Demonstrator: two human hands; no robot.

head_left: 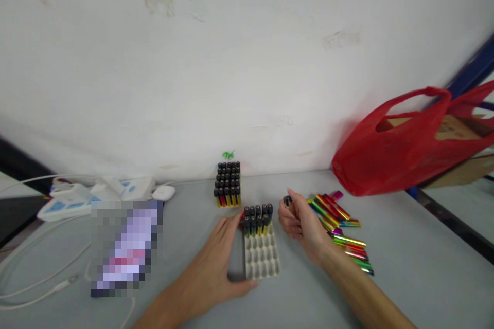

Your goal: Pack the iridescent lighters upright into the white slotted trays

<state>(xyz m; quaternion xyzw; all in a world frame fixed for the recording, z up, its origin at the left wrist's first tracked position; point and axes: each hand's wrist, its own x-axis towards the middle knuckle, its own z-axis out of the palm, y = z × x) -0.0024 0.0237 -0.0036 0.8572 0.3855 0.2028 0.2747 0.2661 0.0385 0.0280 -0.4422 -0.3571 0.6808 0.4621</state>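
A pale slotted tray (262, 257) lies before me, with two rows of black-topped lighters (258, 218) upright at its far end and bare slots at the near end. My left hand (219, 257) steadies the tray from the left, fingers along its far left side and thumb at the near left corner. To the right of the tray, my right hand (299, 221) is closed around a lighter (287, 200); only its dark top shows above the fingers. Loose shiny lighters (347, 239) in several colours lie in a pile beyond my right wrist.
A full block of upright lighters (228, 185) stands near the wall. At left are a white power strip (131, 187), cables (57, 285) and a blurred-out phone-like object (131, 252). A red bag (401, 149) holding cardboard sits at the right back.
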